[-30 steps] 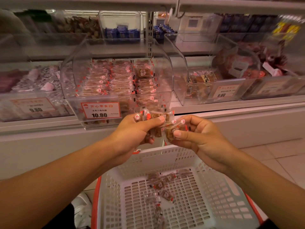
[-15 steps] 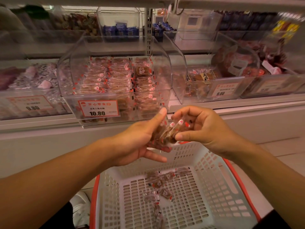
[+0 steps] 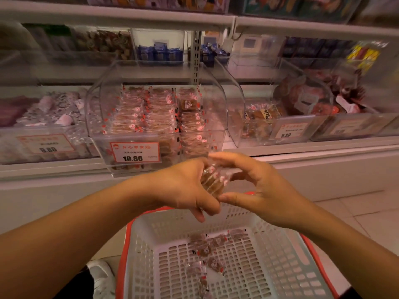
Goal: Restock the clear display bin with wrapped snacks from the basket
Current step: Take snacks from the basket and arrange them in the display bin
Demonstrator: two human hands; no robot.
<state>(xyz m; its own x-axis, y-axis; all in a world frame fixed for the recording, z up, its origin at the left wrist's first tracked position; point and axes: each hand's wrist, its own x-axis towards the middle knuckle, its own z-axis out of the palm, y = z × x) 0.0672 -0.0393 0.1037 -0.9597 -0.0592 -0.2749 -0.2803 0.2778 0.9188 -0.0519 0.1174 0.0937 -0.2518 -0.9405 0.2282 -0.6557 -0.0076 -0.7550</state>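
My left hand (image 3: 183,186) grips a small stack of wrapped brown snacks (image 3: 212,182) above the basket. My right hand (image 3: 267,190) curves round the same stack, forefinger over its top and thumb under its bottom end. Just behind the hands, the clear display bin (image 3: 97,134) sits on the shelf with rows of the same snacks inside and a 10.80 price label (image 3: 135,152) on its front. The white slotted basket (image 3: 138,238) with a red rim stands below, with several loose wrapped snacks (image 3: 207,251) on its floor.
Clear bins of other sweets flank the display bin, one on the left (image 3: 43,126) and one on the right (image 3: 269,119). A second shelf of bins (image 3: 159,50) runs above. My white shoe (image 3: 101,279) shows left of the basket. Tiled floor (image 3: 356,212) lies to the right.
The snacks that were fanned between both hands are now gathered into one stack in my left hand. Both hands have closed together and sit slightly lower in front of the bin.
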